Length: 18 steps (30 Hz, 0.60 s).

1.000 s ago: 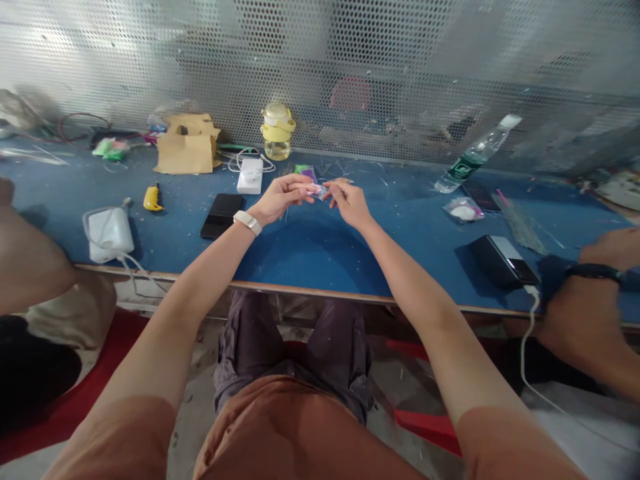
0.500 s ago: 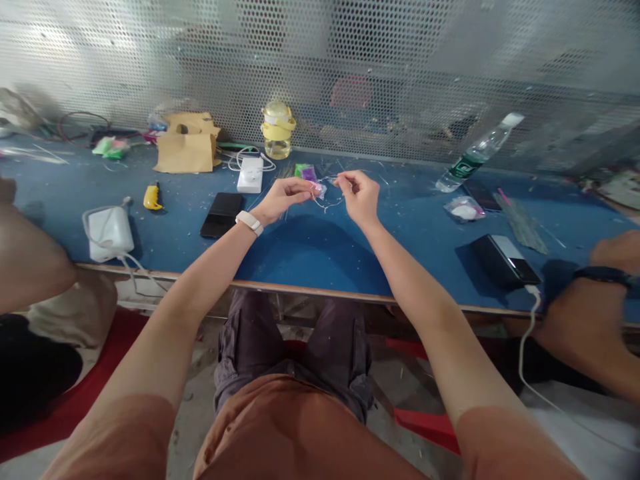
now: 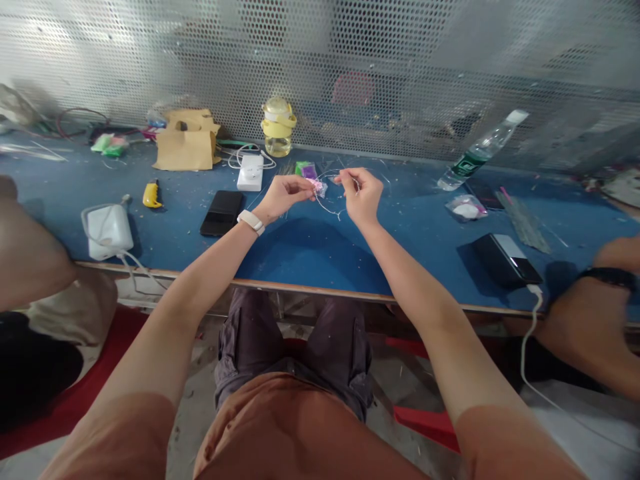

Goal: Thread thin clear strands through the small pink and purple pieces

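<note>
A thin, pale wire (image 3: 327, 209) bends in a loose loop between my hands above the blue table. My left hand (image 3: 286, 195), with a white band at the wrist, pinches one part of it between thumb and fingertips. Opposite, the fingers of my right hand (image 3: 361, 195) are closed on another part of the wire; the exact grip is partly hidden. One end of the lower strand looks forked. Just behind my left fingertips lie a small pink and clear plastic packet (image 3: 319, 187) and a purple and green packet (image 3: 306, 171).
On the blue table (image 3: 320, 257) lie a black phone (image 3: 223, 213), a white charger (image 3: 251, 173), a yellow cutter (image 3: 151, 195) and a black power bank (image 3: 507, 260). A yellow-banded cup (image 3: 279, 127) and tilted bottle (image 3: 483, 152) stand behind. Other people's arms show at both sides.
My right hand has shifted slightly to the right, away from the left. The wire loop between them has widened, its lower end swinging right. My left hand stays nearly in place.
</note>
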Each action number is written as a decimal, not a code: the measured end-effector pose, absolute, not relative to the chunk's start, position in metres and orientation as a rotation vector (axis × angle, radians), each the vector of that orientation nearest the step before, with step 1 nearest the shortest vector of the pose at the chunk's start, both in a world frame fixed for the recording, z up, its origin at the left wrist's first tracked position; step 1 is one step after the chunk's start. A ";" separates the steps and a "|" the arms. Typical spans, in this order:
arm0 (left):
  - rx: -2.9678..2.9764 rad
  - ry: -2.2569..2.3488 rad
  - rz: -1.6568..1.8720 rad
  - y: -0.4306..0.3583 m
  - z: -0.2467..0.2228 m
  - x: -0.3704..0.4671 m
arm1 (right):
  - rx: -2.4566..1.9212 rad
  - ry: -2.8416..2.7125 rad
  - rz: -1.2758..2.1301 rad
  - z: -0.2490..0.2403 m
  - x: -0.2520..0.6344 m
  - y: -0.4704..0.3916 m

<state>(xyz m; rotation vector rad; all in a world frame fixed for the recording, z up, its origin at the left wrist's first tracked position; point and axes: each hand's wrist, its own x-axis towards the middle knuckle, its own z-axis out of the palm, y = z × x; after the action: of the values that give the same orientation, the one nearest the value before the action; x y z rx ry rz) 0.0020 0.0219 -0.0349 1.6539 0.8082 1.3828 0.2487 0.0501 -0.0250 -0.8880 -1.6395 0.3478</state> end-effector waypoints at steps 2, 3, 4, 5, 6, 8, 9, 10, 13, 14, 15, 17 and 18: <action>1.651 0.766 1.370 0.022 -0.036 0.002 | -0.872 -1.606 0.299 -0.023 0.249 0.047; 1.651 0.738 1.367 0.022 -0.037 0.002 | -0.865 -1.595 0.285 -0.023 0.249 0.046; 1.653 0.713 1.365 0.022 -0.037 0.002 | -0.864 -1.589 0.273 -0.023 0.249 0.045; 1.659 0.697 1.363 0.022 -0.038 0.003 | -0.868 -1.589 0.260 -0.023 0.249 0.046; 1.667 0.695 1.364 0.022 -0.038 0.003 | -0.874 -1.593 0.247 -0.023 0.249 0.046; 1.686 0.724 1.368 0.022 -0.039 0.003 | -0.876 -1.604 0.234 -0.024 0.248 0.048; 1.697 0.746 1.369 0.022 -0.039 0.003 | -0.872 -1.605 0.242 -0.025 0.247 0.049; 1.710 0.769 1.368 0.022 -0.039 0.002 | -0.871 -1.602 0.262 -0.026 0.246 0.050; 1.752 0.800 1.350 0.022 -0.039 0.002 | -0.885 -1.570 0.330 -0.029 0.243 0.051; 1.763 0.797 1.346 0.022 -0.040 0.002 | -0.890 -1.562 0.345 -0.030 0.242 0.051; 1.772 0.789 1.344 0.022 -0.041 0.003 | -0.889 -1.558 0.358 -0.030 0.241 0.051; 1.779 0.783 1.351 0.022 -0.042 0.005 | -0.876 -1.558 0.381 -0.031 0.239 0.050; 1.777 0.788 1.361 0.022 -0.043 0.007 | -0.871 -1.558 0.391 -0.031 0.239 0.049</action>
<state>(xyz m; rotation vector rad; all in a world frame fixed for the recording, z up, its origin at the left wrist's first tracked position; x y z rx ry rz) 0.0065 0.0217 -0.0433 1.7768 0.7881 1.3605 0.2387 0.0493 -0.0308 -0.8708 -1.5581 0.3913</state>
